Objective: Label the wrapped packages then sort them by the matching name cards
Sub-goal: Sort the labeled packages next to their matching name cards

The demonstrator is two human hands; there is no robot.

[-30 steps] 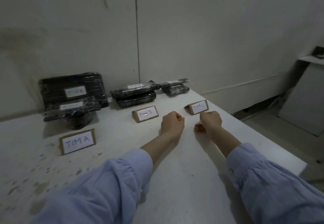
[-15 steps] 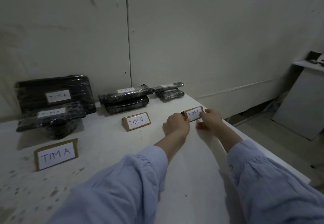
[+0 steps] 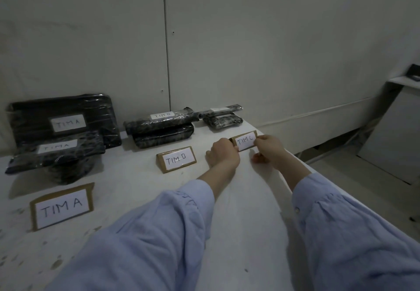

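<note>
The TIM C card (image 3: 245, 141) has both ends covered by the left hand (image 3: 222, 154) and right hand (image 3: 269, 149). The rear package's label (image 3: 219, 109) is unreadable.

A bare, dimly lit back room or storeroom used for packing is being shown, rather than a home. A plain white worktop (image 3: 238, 211), spotted with dark stains at its left, is being pushed against an unpainted panelled wall (image 3: 250, 40). Black wrapped packages (image 3: 63, 120) with handwritten labels are being stacked along the wall behind cardboard name cards (image 3: 61, 205). A flat white board (image 3: 391, 140) is being leaned at the right on a bare floor (image 3: 354, 177).
</note>
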